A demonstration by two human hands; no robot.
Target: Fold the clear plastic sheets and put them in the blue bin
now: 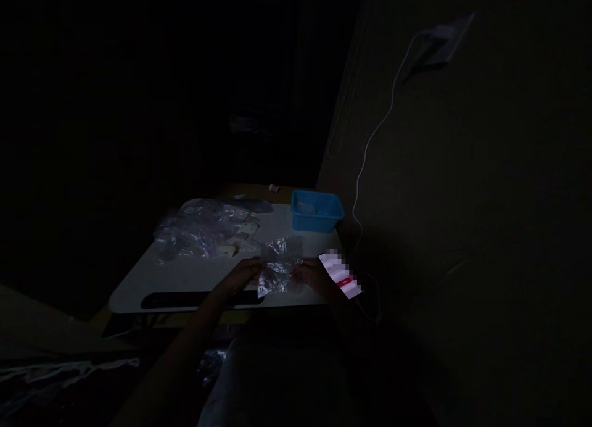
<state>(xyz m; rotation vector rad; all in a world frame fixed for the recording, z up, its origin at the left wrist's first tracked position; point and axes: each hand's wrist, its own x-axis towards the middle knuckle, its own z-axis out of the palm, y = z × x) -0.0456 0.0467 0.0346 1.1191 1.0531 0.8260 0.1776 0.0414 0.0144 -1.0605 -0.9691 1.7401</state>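
Between my two hands, above the front of a white table (198, 280), a clear plastic bag (279, 273) catches the light. At its left edge my left hand (245, 274) is closed, pinching the plastic. My right hand (311, 274) grips the bag's right side, its fingers partly behind the shiny film. Whether anything is inside the bag I cannot tell in the dim light. A heap of crumpled clear plastic bags (203, 229) lies on the left half of the table.
A blue plastic basket (317, 222) stands at the table's back right corner, something pale inside. A lit phone (340, 276) is by my right hand. A white cable (365, 155) hangs along the wall from a socket (444, 41). A small pinkish object (274, 188) lies behind the table.
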